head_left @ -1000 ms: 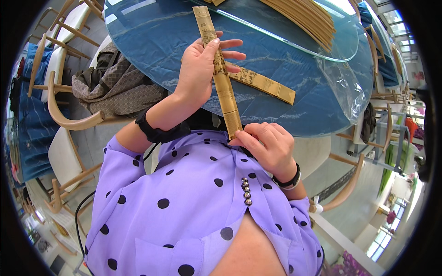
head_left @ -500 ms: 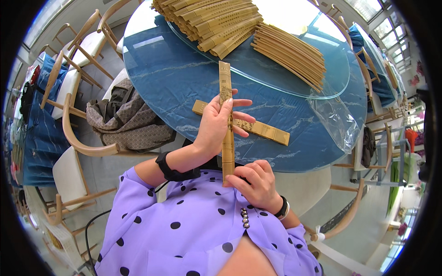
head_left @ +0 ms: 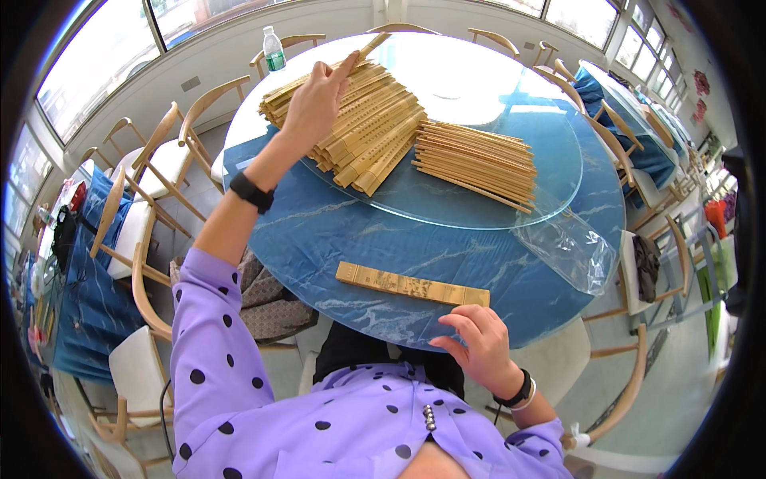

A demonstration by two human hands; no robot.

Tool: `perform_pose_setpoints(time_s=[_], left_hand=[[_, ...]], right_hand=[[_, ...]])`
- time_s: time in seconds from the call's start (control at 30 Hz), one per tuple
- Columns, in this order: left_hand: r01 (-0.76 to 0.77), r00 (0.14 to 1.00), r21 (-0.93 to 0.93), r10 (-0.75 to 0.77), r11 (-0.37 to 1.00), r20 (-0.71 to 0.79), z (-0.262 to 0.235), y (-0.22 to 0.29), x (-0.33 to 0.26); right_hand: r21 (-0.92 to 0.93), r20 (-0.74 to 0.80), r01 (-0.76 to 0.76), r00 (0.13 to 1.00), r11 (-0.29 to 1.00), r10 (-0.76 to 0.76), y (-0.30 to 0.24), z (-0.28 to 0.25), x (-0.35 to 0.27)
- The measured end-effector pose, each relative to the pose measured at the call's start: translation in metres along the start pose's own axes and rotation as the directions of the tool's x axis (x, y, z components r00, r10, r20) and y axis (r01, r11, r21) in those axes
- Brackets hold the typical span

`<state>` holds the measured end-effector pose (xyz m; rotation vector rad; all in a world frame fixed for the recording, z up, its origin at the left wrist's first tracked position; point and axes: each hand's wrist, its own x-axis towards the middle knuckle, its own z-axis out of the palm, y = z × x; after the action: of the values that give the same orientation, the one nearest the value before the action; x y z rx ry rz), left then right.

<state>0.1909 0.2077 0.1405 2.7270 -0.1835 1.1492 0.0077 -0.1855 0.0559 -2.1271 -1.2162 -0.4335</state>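
Head view: the left hand [head_left: 315, 100] is extended over the stack of folded bamboo fans [head_left: 359, 120] on the glass turntable [head_left: 479, 199], its grip closed on one fan [head_left: 369, 46]. The right hand [head_left: 479, 347] is held loosely open at the blue tabletop [head_left: 319, 231] edge, just beside a single folded fan [head_left: 411, 284].

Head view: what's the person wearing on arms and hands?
Both hands are bare, no gloves. The left hand has a black band at the wrist. The right hand has a black band with a thin white one beside it. Lilac sleeves with black polka dots are pushed up, leaving the forearms uncovered. A row of small beads sits at the shirt front.
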Motion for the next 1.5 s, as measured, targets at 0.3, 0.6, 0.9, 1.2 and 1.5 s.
perform_pose_setpoints(time_s=[0.3,0.6,0.9,1.2,1.5], left_hand=[[0.069,0.873,0.325,-0.215,0.943,0.438,0.072,-0.159,0.101],[0.113,0.861,0.339,-0.263,0.934,0.436,0.105,-0.167,0.090],[-0.140,0.965,-0.053,0.148,0.989,0.217,-0.005,-0.034,-0.005],[0.049,0.840,-0.450,0.206,0.892,0.501,-0.080,0.107,-0.208],[0.168,0.936,-0.456,0.003,0.874,0.352,-0.050,0.142,-0.260]], right_hand=[[-0.079,0.014,-0.117,0.993,0.990,0.118,0.035,-0.021,0.004],[-0.144,0.098,-0.105,0.988,0.984,0.119,0.093,-0.035,0.060],[-0.541,0.202,0.058,0.978,0.839,0.062,0.205,0.001,0.133],[-0.561,0.268,0.089,0.960,0.823,0.078,0.219,0.019,0.138],[-0.576,0.301,0.062,0.943,0.815,0.141,0.212,0.018,0.142]])
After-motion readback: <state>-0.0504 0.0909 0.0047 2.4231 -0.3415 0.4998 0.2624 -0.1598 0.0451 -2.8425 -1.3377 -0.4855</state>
